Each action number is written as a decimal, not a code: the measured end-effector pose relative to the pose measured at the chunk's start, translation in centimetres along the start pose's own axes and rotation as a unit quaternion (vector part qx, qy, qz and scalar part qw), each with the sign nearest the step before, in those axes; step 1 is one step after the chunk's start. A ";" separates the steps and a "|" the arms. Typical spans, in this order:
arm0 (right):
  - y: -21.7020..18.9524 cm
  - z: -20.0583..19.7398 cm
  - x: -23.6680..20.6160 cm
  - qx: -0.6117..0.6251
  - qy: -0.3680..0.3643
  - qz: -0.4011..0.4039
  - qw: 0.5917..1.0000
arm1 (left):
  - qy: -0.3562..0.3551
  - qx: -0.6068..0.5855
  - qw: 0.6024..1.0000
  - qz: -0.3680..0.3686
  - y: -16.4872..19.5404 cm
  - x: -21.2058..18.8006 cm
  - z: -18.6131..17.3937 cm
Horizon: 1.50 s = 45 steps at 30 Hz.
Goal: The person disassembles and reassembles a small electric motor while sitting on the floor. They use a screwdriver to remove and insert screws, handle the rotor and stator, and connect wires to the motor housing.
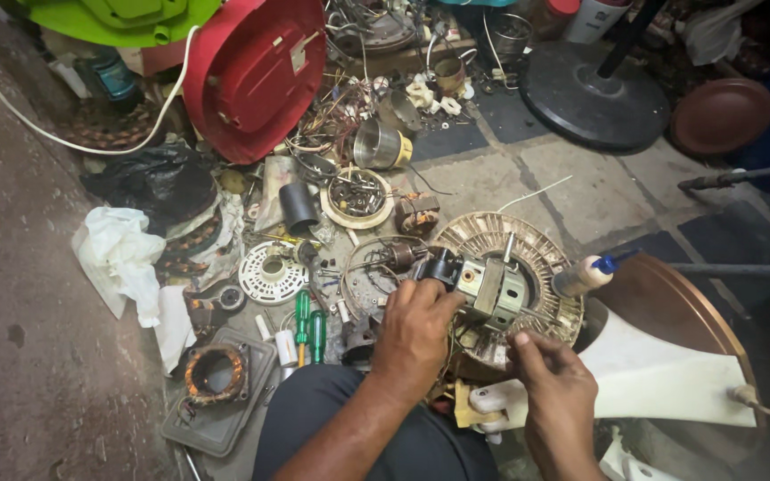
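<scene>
A person sits on the floor with a small fan motor (483, 285) already stripped of its casing. The left hand (416, 325) is closed around the motor, holding it over a round ribbed housing (536, 245), while the right hand (554, 374), just below the motor, pinches its thin wires. Loose parts and green screwdrivers (309, 325) left of the motor suggest reassembly remains.

Worn tiled floor (581, 191), perhaps concrete (37, 294) at left
</scene>
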State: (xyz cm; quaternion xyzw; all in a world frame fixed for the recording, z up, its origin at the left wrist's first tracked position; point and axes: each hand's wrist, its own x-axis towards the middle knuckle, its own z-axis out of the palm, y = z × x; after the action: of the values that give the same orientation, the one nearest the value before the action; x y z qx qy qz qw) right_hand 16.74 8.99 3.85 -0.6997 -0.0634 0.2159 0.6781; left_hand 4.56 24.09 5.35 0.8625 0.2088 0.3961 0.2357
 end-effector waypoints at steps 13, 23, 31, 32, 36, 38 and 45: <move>0.1 1.3 1.3 -0.170 0.014 -0.150 0.974 | -0.022 -0.020 0.997 0.066 0.2 0.4 -0.5; 0.0 2.8 1.0 -0.172 0.056 -0.216 0.960 | -0.030 -0.051 0.996 0.060 0.1 0.4 -0.1; 0.5 2.6 0.7 -0.140 0.052 -0.177 0.973 | 0.007 -0.044 0.996 -0.077 -0.6 0.2 0.8; 0.6 2.5 0.8 -0.139 0.050 -0.179 0.973 | 0.007 -0.046 0.996 -0.070 -0.7 0.2 0.9; 0.9 2.4 1.2 -0.092 0.052 -0.156 0.982 | 0.012 -0.052 0.997 -0.060 -0.8 0.0 1.0; 0.9 2.4 1.3 -0.091 0.054 -0.161 0.981 | 0.013 -0.047 0.997 -0.062 -0.8 0.0 1.0; 0.6 2.3 1.3 -0.031 0.044 -0.122 0.991 | -0.018 -0.032 0.996 -0.085 -0.7 0.2 0.9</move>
State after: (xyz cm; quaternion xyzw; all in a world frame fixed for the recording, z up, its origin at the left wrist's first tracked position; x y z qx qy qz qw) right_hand 16.91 11.56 2.97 -0.7163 -0.1252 0.0985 0.6794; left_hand 5.26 24.58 4.57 0.8407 0.2648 0.3651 0.2996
